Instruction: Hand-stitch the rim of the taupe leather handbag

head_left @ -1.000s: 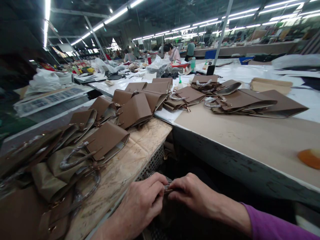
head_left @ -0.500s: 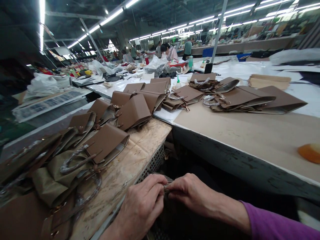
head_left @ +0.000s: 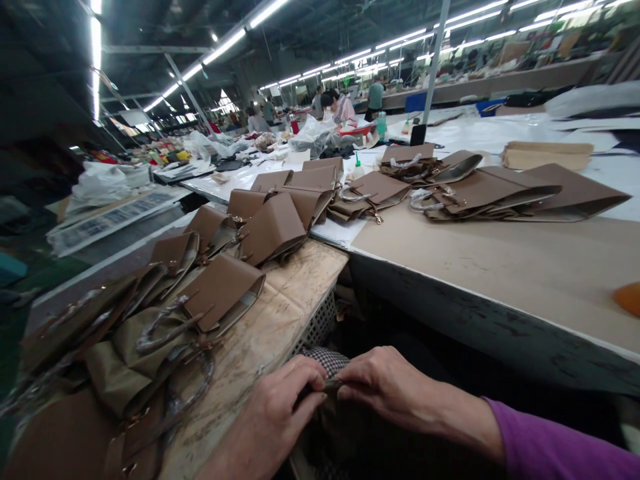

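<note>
Pinching one thin-edged piece (head_left: pixel 331 385) in left hand (head_left: pixel 279 405) and right hand (head_left: pixel 384 381), low beside bench (head_left: pixel 297 287) | mostly lost in shadow | one checked cloth (head_left: pixel 327 361), partly covered | brown bags (head_left: pixel 225 288), overlapping past counting | one orange object (head_left: pixel 630 298), cut off right

Atop the scuffed, tan table (head_left: pixel 280 317) lie smooth, matt brown leather-look bags (head_left: pixel 225 287), their curved handles (head_left: pixel 145 338) in glossy clear plastic.
</note>
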A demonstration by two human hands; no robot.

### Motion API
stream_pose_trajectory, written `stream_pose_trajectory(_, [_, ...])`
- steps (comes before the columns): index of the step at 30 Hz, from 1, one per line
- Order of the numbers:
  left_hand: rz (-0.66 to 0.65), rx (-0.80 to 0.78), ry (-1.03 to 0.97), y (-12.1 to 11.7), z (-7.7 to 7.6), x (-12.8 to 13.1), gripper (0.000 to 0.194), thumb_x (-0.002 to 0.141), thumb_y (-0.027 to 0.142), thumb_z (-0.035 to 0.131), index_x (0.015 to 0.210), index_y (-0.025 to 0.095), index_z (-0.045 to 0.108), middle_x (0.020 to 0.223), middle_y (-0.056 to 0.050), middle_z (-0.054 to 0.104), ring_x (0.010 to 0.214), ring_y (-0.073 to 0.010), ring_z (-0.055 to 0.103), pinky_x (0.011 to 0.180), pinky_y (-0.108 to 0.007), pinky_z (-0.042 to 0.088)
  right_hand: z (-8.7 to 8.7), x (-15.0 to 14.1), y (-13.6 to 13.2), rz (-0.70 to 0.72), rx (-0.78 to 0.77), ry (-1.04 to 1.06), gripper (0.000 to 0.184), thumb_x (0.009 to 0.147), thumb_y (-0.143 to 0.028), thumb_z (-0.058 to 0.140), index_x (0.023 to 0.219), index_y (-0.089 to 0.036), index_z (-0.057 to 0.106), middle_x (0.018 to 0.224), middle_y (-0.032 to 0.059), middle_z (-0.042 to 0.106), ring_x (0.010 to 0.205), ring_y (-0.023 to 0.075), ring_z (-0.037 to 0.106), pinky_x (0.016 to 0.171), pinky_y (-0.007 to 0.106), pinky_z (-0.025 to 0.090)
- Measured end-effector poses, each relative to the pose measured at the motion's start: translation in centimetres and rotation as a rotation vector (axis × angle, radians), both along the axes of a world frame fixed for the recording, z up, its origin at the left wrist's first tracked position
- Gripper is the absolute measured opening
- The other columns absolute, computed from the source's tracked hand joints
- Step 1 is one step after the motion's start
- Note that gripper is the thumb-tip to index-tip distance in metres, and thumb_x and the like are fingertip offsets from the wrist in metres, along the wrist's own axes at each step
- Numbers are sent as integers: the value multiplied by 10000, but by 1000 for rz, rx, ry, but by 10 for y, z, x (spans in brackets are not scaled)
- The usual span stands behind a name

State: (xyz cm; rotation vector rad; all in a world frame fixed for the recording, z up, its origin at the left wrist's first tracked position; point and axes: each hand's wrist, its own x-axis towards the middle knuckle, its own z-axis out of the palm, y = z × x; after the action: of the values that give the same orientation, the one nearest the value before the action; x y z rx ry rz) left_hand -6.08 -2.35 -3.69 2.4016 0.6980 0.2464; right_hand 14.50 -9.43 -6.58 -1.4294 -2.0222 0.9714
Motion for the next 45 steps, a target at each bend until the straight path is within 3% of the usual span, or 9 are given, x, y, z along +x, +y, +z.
stream_pose_trajectory(5, [-30,59,-14,-1,2,-2,174,896,59,477,866,225,516,921,18,619,844,-137,609,743,-235,458,-3,0,-4,-22,-17,46,233,913,-251,516,698,-182,571,611,-51,428,548,83,331,543,198,288])
stream_pose_trajectory(14, [15,154,-170,-5,-8,5,169,876,67,464,786,202,508,813,-4,611,745,-134,600,689,-229,457,1,-3,1,-31,-13,10,230,882,-186,540,654,-178,506,597,-57,389,536,79,318,527,208,264])
stream_pose_trajectory(17, [107,57,-162,-7,-8,7,156,861,87,495,755,200,515,791,5,618,735,-132,608,686,-228,459,0,-1,1,0,11,14,206,872,-150,535,667,-171,538,603,-52,420,539,78,337,529,202,276])
stream_pose_trajectory(20, [243,-181,-111,-9,-4,9,131,859,154,553,737,202,551,810,12,652,767,-142,633,701,-226,478,0,1,-1,24,15,14,190,895,-169,518,731,-164,616,631,-33,512,548,84,389,536,199,304])
stream_pose_trajectory(23, [336,-432,-81,-8,-1,7,59,869,231,591,816,205,590,829,13,679,807,-158,662,721,-230,501,1,2,-1,16,-18,64,177,924,-266,537,919,-182,693,748,2,639,617,105,503,579,199,353])
stream_pose_trajectory(25, [368,-518,-88,-7,0,5,49,858,241,614,856,203,584,837,13,685,823,-165,674,730,-232,509,2,1,0,9,-53,128,220,914,-344,579,1032,-206,703,812,12,682,668,120,561,606,198,379])
stream_pose_trajectory(31, [378,-586,-123,-5,4,-3,91,833,215,634,924,213,636,970,4,686,937,-182,653,836,-250,486,4,-6,5,-20,-119,241,209,902,-324,598,935,-202,763,718,-15,672,638,114,557,584,189,380])
stream_pose_trajectory(37, [381,-645,14,-5,9,-11,102,795,245,647,884,214,687,855,21,682,852,-191,618,742,-244,463,4,-8,5,-33,-183,307,243,904,-372,596,979,-215,767,752,-15,687,666,124,570,585,195,392])
stream_pose_trajectory(45, [399,-562,45,-6,9,-10,159,853,325,581,873,209,688,823,22,680,816,-185,618,708,-227,453,-3,-13,7,-32,-63,297,218,908,-295,587,1029,-212,748,930,23,743,816,154,655,724,218,443])
